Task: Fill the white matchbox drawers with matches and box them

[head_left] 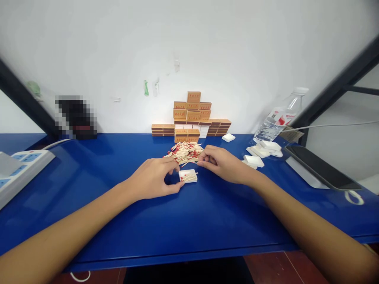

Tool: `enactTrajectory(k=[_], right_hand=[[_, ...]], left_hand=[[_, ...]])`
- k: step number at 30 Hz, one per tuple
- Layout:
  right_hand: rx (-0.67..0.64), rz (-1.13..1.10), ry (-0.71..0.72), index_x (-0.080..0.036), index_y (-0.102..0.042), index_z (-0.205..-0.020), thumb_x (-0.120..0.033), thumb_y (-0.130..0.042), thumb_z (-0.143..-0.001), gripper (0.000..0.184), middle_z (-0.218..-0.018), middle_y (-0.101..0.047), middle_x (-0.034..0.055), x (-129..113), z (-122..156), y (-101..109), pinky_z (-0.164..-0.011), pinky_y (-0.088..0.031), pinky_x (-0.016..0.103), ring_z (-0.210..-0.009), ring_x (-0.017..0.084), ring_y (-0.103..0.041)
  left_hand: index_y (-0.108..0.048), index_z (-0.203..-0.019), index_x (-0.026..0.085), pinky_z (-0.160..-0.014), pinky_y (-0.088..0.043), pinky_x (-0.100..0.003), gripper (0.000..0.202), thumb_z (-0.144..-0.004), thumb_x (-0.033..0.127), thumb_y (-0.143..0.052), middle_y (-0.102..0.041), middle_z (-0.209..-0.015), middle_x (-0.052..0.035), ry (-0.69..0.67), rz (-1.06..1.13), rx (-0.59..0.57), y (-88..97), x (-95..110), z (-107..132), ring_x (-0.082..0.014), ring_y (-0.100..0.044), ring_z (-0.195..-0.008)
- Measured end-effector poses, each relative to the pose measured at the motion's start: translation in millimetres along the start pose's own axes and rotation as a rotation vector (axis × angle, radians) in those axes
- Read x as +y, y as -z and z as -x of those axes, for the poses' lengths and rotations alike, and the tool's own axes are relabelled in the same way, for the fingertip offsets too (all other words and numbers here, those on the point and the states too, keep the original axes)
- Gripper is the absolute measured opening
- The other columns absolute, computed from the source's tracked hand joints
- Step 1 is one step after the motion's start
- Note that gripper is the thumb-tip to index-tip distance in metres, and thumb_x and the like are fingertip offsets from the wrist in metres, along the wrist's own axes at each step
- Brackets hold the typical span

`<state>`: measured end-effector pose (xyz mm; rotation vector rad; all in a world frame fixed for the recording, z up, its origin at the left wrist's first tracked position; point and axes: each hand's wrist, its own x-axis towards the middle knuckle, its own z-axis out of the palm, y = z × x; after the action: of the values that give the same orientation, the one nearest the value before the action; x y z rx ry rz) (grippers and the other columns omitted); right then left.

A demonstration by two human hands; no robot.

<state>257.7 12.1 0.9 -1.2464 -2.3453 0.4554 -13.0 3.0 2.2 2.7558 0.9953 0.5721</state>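
Note:
A small white matchbox tray (pixel 193 172) lies on the blue table with a few red-tipped matches (pixel 187 178) in it, one reaching over its right side. My left hand (pixel 156 177) grips the tray's left end between thumb and fingers. Just behind the tray is a loose heap of matches (pixel 185 152), heads pointing many ways. At the heap's right edge, my right hand (pixel 220 163) has thumb and forefinger pinched on a match, mostly covered by the fingertips.
Orange matchboxes (pixel 194 115) are stacked against the wall behind the heap. Several white trays (pixel 260 150) lie at right, near a water bottle (pixel 276 116) and a phone (pixel 322 165) on a stand. One white tray (pixel 228 137) sits by the wall. A power strip (pixel 26 167) is at left.

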Motion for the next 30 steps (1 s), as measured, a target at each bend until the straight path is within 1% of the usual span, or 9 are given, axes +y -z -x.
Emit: enactTrajectory(k=[3, 6, 9, 11, 14, 17, 21, 24, 30], right_hand=[[-0.038, -0.102, 0.072, -0.021, -0.065, -0.089, -0.032, -0.061, -0.102, 0.018, -0.085, -0.062, 0.0016, -20.0, 3.4, -2.2, -0.068, -0.042, 0.028, -0.072, 0.015, -0.054], [0.011, -0.048, 0.112, -0.021, -0.065, -0.091, -0.03, -0.059, -0.103, 0.016, -0.087, -0.063, 0.0024, -21.7, 3.7, -2.7, -0.07, -0.043, 0.029, -0.076, 0.016, -0.056], [0.168, 0.107, 0.058, -0.021, -0.066, -0.097, -0.029, -0.057, -0.102, 0.013, -0.093, -0.063, 0.0053, 0.5, 1.3, 2.5, -0.071, -0.044, 0.031, -0.078, 0.018, -0.058], [0.22, 0.202, 0.016, -0.02, -0.067, -0.103, -0.029, -0.059, -0.1, 0.012, -0.096, -0.063, 0.0074, 19.9, -0.7, 7.4, -0.074, -0.046, 0.034, -0.083, 0.021, -0.06], [0.188, 0.224, 0.012, -0.02, -0.068, -0.114, -0.029, -0.062, -0.097, 0.02, -0.105, -0.064, 0.0106, 40.1, -4.0, 10.8, -0.083, -0.051, 0.04, -0.093, 0.025, -0.063], [0.137, 0.235, 0.057, -0.02, -0.069, -0.122, -0.029, -0.063, -0.098, 0.026, -0.113, -0.064, 0.0128, 45.4, -8.4, 7.5, -0.089, -0.052, 0.043, -0.098, 0.026, -0.063], [0.111, 0.33, 0.075, -0.017, -0.072, -0.11, -0.028, -0.058, -0.102, 0.02, -0.106, -0.068, 0.0136, 42.3, -14.7, 0.6, -0.09, -0.05, 0.044, -0.1, 0.028, -0.062], [0.108, 0.361, 0.076, -0.018, -0.074, -0.102, -0.027, -0.056, -0.103, 0.02, -0.1, -0.07, 0.0134, 40.4, -16.5, -0.4, -0.089, -0.049, 0.044, -0.1, 0.03, -0.061], [0.148, 0.372, 0.094, -0.02, -0.075, -0.098, -0.03, -0.055, -0.103, 0.022, -0.097, -0.071, 0.0132, 36.7, -12.4, 10.1, -0.086, -0.047, 0.043, -0.097, 0.03, -0.06]], left_hand=[[-0.069, -0.094, 0.018, -0.061, -0.042, -0.029, 0.023, -0.087, 0.041, -0.071, -0.069, -0.085, -0.0003, -0.007, -0.001, 0.0, 0.1, 0.3, -0.6, -0.0148, -0.059, -0.068], [-0.069, -0.092, 0.018, -0.061, -0.042, -0.03, 0.023, -0.087, 0.04, -0.071, -0.069, -0.083, -0.0004, 0.003, -0.009, -0.01, 0.0, 1.8, -0.4, -0.0153, -0.06, -0.067], [-0.07, -0.094, 0.018, -0.062, -0.044, -0.03, 0.022, -0.088, 0.04, -0.07, -0.07, -0.084, -0.0008, -0.017, -0.009, -0.001, -0.9, 3.5, 1.0, -0.0158, -0.062, -0.068], [-0.07, -0.096, 0.019, -0.063, -0.046, -0.03, 0.024, -0.089, 0.041, -0.07, -0.071, -0.085, -0.0012, -0.041, -0.002, -0.001, -1.6, 4.3, 2.0, -0.0163, -0.063, -0.07], [-0.07, -0.097, 0.019, -0.064, -0.046, -0.03, 0.025, -0.089, 0.043, -0.069, -0.071, -0.086, -0.0017, -0.049, -0.005, -0.021, -1.9, 5.1, 3.0, -0.0169, -0.064, -0.072], [-0.07, -0.096, 0.019, -0.063, -0.046, -0.03, 0.025, -0.09, 0.043, -0.069, -0.07, -0.085, -0.0014, -0.048, -0.006, -0.029, -1.7, 5.3, 3.0, -0.0168, -0.064, -0.071], [-0.07, -0.096, 0.019, -0.063, -0.046, -0.03, 0.024, -0.089, 0.042, -0.07, -0.071, -0.085, -0.0009, -0.052, -0.002, -0.018, -2.3, 4.5, 2.8, -0.0165, -0.064, -0.07], [-0.069, -0.096, 0.019, -0.063, -0.045, -0.03, 0.023, -0.089, 0.041, -0.069, -0.071, -0.086, -0.0014, -0.054, -0.005, -0.009, -2.5, 3.9, 2.4, -0.0167, -0.064, -0.071], [-0.069, -0.094, 0.019, -0.061, -0.044, -0.029, 0.022, -0.089, 0.041, -0.07, -0.071, -0.085, -0.0012, -0.038, -0.008, -0.015, 0.2, 4.4, 0.1, -0.0158, -0.063, -0.068]])
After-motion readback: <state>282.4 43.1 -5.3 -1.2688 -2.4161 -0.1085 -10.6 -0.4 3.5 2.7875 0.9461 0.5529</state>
